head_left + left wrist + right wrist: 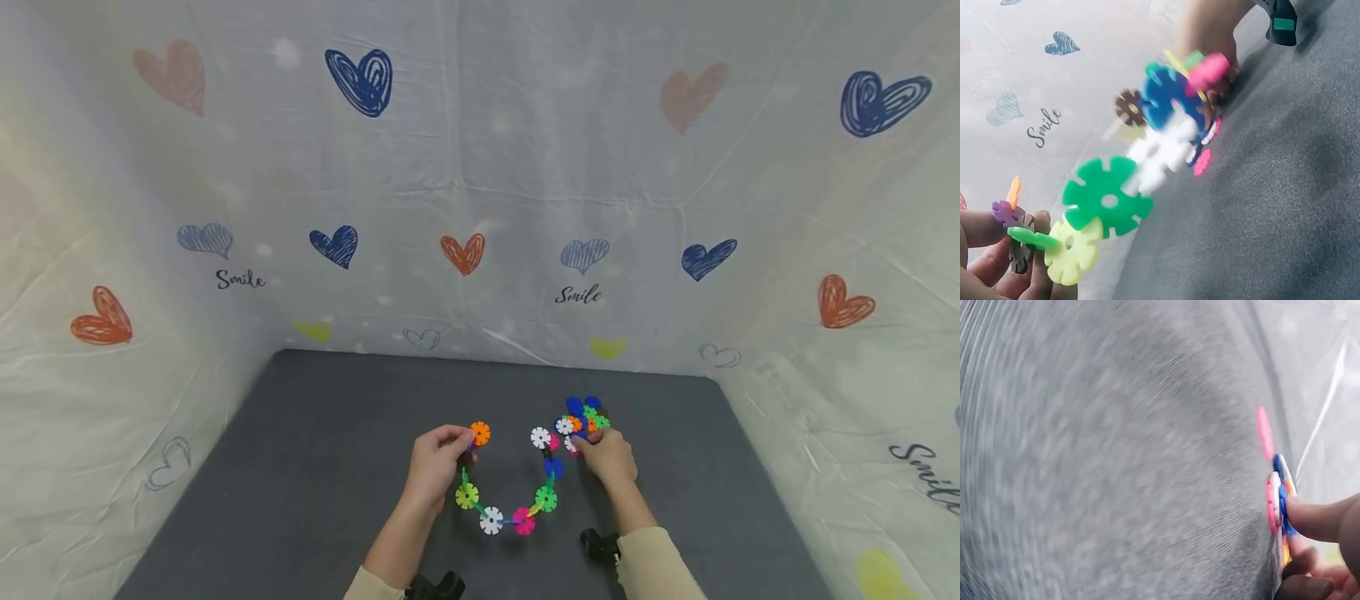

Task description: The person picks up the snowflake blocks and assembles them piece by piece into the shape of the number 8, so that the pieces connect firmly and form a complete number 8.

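Observation:
My left hand (438, 462) pinches one end of a chain of notched, flower-shaped plastic discs (491, 521), near its orange disc (481, 433). Purple and brown discs sit at those fingers in the left wrist view. The chain bends in a U toward me; a white disc (540, 437) tops its far end, close to the loose pile. Over that pile of loose discs (590, 410), my right hand (611, 458) reaches with thumb and fingers apart. Its thumb touches a blue disc (1284, 506) in the right wrist view, beside white and pink discs; the other fingers are partly hidden.
A dark grey cloth-covered table (337, 433) lies under both hands. Behind it and at its sides hangs a pale curtain (510, 275) printed with hearts and the word Smile. Black wrist devices (600, 546) show by the sleeves.

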A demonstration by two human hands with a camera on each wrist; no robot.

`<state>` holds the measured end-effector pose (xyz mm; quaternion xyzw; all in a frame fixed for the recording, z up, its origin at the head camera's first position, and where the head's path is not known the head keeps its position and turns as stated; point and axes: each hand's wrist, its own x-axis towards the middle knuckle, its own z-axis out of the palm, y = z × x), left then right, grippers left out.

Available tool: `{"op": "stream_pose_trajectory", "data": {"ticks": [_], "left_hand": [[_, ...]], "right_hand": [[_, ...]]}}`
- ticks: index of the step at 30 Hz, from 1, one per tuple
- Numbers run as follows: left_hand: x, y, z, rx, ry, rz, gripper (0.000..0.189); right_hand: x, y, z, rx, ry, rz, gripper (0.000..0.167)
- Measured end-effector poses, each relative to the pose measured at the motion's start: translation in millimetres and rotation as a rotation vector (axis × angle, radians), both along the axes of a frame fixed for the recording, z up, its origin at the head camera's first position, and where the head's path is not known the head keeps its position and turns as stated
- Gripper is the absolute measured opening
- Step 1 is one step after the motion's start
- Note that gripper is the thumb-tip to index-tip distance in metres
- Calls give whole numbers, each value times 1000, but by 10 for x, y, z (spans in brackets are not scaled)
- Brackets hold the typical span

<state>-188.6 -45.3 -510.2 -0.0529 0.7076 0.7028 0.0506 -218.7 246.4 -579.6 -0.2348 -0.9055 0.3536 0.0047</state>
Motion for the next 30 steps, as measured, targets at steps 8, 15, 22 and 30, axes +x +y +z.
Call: {"op": "stream_pose_trajectory", "data": {"ticks": [8,15,22,30], "left_hand": [[-17,30,1,-14,-11,2,19],[-3,46,12,-42,-34,8,21],[1,48,31,-64,-27,13,21],[14,42,12,-66,-29,3,22]], "right_hand": [[103,-5,166,-336,102,-87,30],[205,-157,439,-371,222,26,29],[296,-394,628,-404,300,136,27],[358,-688,647,-461,433,278,15]]}}
